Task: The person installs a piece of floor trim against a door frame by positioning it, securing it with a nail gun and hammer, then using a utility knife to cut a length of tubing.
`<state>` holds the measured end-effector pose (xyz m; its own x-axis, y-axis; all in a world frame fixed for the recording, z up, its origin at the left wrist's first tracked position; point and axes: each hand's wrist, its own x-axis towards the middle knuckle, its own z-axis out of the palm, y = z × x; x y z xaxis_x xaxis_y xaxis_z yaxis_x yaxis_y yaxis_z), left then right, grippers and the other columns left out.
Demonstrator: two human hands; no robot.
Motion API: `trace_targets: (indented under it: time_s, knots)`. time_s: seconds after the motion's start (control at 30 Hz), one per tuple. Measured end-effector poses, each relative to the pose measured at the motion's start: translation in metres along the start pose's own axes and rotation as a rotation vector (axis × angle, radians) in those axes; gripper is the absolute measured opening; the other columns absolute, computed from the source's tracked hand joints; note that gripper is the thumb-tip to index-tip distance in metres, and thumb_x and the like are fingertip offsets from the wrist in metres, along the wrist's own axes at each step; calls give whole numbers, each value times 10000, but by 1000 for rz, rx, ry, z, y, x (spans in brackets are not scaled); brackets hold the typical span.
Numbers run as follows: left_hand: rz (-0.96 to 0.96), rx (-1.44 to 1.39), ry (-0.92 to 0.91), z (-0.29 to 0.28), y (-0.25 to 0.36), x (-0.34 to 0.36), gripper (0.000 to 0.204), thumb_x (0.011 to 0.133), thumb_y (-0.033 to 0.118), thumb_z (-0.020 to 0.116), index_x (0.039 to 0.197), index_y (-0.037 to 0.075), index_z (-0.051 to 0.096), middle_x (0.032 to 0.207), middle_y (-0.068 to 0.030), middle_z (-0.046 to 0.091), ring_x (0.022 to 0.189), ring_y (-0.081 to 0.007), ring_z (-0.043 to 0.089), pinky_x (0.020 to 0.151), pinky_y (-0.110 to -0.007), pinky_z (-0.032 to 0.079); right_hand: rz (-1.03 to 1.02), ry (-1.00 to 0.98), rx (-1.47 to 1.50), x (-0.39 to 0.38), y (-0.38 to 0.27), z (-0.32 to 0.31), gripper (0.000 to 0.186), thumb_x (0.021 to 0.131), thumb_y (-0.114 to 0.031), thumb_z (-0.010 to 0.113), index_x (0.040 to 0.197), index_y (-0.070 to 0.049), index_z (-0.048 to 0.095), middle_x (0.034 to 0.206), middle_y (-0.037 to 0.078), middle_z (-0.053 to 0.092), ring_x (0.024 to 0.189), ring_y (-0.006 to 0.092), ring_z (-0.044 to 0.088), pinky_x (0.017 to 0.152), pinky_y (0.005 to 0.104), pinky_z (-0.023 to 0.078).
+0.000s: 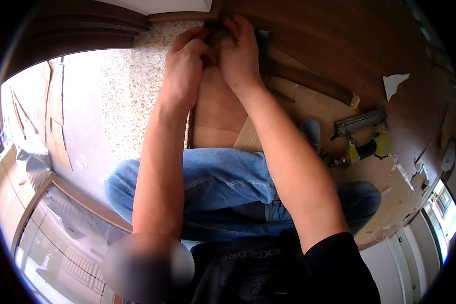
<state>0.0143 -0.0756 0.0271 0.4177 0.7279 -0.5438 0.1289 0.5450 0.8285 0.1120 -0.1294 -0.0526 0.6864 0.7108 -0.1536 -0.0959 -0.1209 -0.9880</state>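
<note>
My left hand [186, 71] and my right hand [238, 61] are close together at the foot of the dark door frame [137, 26], beside the speckled stone sill [147, 81]. The fingers of both are curled over a shadowed spot at the edge of the brown wooden floor [213, 116]; what they grip is too dark to make out. Just right of my right hand, a hammer [314, 78] lies with its wooden handle pointing right, its head partly hidden by that hand.
A yellow and black nail gun [365, 147] rests on cardboard at my right, with a white scrap [392, 86] above it. My crossed legs [223, 177] fill the lower middle. A glass-paned door [61, 243] is at lower left; bright tiled floor [12, 187] shows beyond the sill.
</note>
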Motion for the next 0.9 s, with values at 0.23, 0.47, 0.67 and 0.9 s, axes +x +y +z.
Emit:
trace_targets:
  time_s: [0.23, 0.47, 0.67, 0.9]
  knots:
    - [82, -143, 65, 13, -24, 5, 545, 939, 17, 539, 1476, -56, 476, 1431, -188, 606, 962, -167, 605, 878, -294, 501, 59, 20, 32, -2, -11, 1, 463, 947, 39, 455, 1408, 72, 457, 1375, 256, 640, 1321, 358, 605, 1123, 383, 462]
    - [66, -592, -85, 6, -33, 15, 621, 874, -81, 495, 1487, -55, 400, 1426, -172, 569, 883, -179, 538, 825, -320, 465, 151, -19, 110, -3, -21, -1, 417, 958, 49, 451, 1374, 61, 482, 1360, 250, 655, 1010, 308, 740, 847, 366, 600]
    - [100, -735, -177, 6, -44, 20, 614, 879, -100, 455, 1485, -53, 369, 1522, -194, 466, 899, -178, 525, 858, -310, 457, 68, -21, 66, -3, -21, -2, 419, 950, 67, 452, 1368, 61, 487, 1373, 253, 649, 821, 257, 736, 748, 355, 599]
    - [105, -687, -219, 9, -39, 18, 611, 918, -37, 445, 1517, 10, 331, 1593, -176, 387, 979, -215, 537, 1009, -337, 459, 87, -18, 67, -1, -21, -1, 427, 961, 62, 445, 1385, 50, 484, 1382, 231, 649, 946, 303, 741, 846, 367, 592]
